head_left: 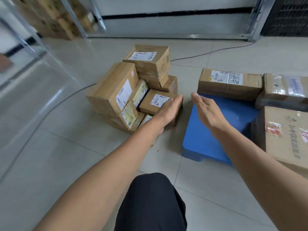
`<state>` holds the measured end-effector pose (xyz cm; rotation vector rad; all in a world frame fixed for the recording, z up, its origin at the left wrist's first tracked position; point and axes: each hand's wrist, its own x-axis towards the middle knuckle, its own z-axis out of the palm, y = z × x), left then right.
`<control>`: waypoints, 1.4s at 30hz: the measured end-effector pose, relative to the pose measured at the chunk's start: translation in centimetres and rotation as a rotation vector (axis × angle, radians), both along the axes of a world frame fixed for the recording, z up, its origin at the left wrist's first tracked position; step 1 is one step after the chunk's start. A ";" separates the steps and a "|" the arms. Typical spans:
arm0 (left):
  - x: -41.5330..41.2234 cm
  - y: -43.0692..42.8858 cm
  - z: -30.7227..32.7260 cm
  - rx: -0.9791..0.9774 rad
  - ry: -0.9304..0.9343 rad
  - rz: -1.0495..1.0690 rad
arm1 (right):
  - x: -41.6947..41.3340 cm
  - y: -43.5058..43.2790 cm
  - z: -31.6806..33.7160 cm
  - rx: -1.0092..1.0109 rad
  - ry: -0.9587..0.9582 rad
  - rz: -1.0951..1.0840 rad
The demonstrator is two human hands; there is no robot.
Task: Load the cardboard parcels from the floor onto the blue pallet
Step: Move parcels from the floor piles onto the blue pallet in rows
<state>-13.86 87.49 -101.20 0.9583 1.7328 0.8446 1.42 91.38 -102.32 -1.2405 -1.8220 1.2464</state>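
Note:
A heap of several cardboard parcels (116, 90) lies on the tiled floor at centre left. The blue pallet (206, 130) sits to its right. Three parcels rest on the pallet: a long one (230, 82) at the far edge, a taped one (283, 90) beside it, and a large printed box (286, 134) at the right. My left hand (168, 109) is flat and open over a small labelled parcel (155, 102) at the heap's near right side. My right hand (206, 109) is open above the pallet's bare left part, holding nothing.
A thin dark cable (208, 53) runs across the floor behind the heap. Metal shelf legs (78, 22) and stacked cartons stand at the back left. A wall base runs along the back. My dark-trousered knee (153, 200) fills the lower middle.

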 end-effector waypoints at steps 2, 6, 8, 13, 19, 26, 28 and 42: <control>-1.0 0.1 -0.2 -0.009 0.035 0.032 | -1.0 0.2 -0.6 -0.011 0.024 0.005; -1.3 1.1 0.4 -0.041 0.055 0.089 | -2.1 0.3 -1.9 -0.112 0.075 -0.005; -0.9 2.0 0.5 -0.037 0.072 0.124 | -2.5 0.2 -2.4 -0.176 0.097 -0.006; -1.3 3.2 -1.4 -0.052 0.116 0.150 | -3.3 -0.1 -4.0 -0.246 0.095 -0.029; -6.1 3.9 -6.7 -0.089 0.107 0.147 | -5.1 1.1 -8.1 -0.251 0.039 -0.022; -12.0 7.3 -10.5 -0.134 0.191 0.109 | -8.4 3.3 -11.1 -0.216 -0.001 -0.069; -13.2 8.4 -11.3 -0.140 0.297 0.079 | -9.4 3.9 -11.7 -0.223 -0.012 -0.086; -16.1 12.2 -13.2 -0.240 0.398 0.069 | -12.6 5.3 -14.2 -0.313 0.047 -0.210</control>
